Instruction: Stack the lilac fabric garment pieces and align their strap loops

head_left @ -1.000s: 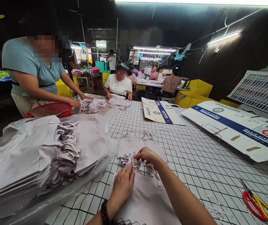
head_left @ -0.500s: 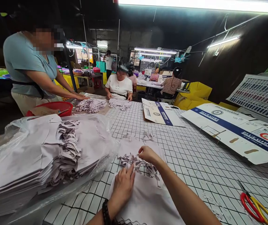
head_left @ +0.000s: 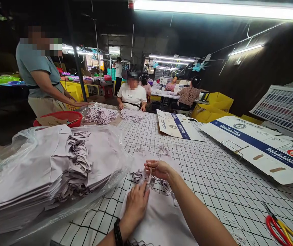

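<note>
A pale lilac cloth bag lies flat on the checked table in front of me, its strap handles bunched at the top. My left hand, with a dark bead bracelet at the wrist, presses down on the bag near the handles. My right hand pinches one thin lilac strap handle and lifts it a little off the pile. More bags of the same colour lie just beyond my hands.
A large stack of lilac bags in clear plastic fills the left. Flattened printed cartons lie at the right, red-handled scissors at the lower right. A person in a blue top stands by a red basin; others sit farther back.
My right hand has raised a strap handle slightly. The standing person at the left has straightened up and drawn back from the far pile.
</note>
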A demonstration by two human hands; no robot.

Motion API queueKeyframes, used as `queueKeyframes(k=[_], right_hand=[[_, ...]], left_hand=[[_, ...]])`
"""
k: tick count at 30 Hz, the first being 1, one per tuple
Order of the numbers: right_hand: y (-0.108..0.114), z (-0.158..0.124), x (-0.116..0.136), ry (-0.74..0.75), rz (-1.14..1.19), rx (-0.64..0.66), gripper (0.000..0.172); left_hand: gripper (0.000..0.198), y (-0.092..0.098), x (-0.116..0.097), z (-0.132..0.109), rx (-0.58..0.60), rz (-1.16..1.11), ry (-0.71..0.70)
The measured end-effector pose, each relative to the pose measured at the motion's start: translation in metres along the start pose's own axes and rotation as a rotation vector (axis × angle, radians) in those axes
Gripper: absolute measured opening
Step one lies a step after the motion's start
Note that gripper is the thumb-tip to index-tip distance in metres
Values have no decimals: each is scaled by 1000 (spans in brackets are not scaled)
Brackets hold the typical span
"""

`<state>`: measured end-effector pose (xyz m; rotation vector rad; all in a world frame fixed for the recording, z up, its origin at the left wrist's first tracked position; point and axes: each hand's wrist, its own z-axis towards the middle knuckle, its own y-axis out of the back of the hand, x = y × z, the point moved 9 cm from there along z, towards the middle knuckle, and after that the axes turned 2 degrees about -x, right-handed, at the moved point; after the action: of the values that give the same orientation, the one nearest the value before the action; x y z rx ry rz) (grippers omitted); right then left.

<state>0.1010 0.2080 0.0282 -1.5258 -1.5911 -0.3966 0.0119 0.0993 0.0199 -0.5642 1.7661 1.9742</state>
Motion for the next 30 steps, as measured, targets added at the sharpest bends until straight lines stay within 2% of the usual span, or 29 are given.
queueKeyframes(k=[4, 7, 10, 13, 15, 18, 22, 24, 27, 30], right_hand=[[-7, 8, -5, 62, 108, 35, 28], [1, 7, 0, 70, -68, 20, 25], [32, -6, 26, 155, -335, -105, 20], [77, -30, 55, 240, -641, -351, 13], [102, -44, 59, 190, -827, -471, 12], [121, -56, 43, 72, -996, -528, 18], [129, -60, 32, 98, -1024, -635, 24], [129, -56, 27, 110, -975, -617, 22], [134, -52, 24, 135, -901, -582, 10], [147, -56, 19, 155, -740, -552, 11]], left_hand=[[46, -1, 0, -1, 22, -1, 23], [45, 0, 1, 0, 22, -63, 34], [43, 2, 6, 0, 7, -157, 59], [43, 8, 7, -3, -30, -204, 68], [42, 16, -2, -7, -90, -181, 32], [36, 19, -34, -16, -90, -122, -93], [34, -5, -81, -30, 68, -115, -293], [38, -22, -95, -37, 113, -114, -389], [45, -46, -100, -44, 143, -73, -492], [51, -62, -94, -51, 149, -26, -527]])
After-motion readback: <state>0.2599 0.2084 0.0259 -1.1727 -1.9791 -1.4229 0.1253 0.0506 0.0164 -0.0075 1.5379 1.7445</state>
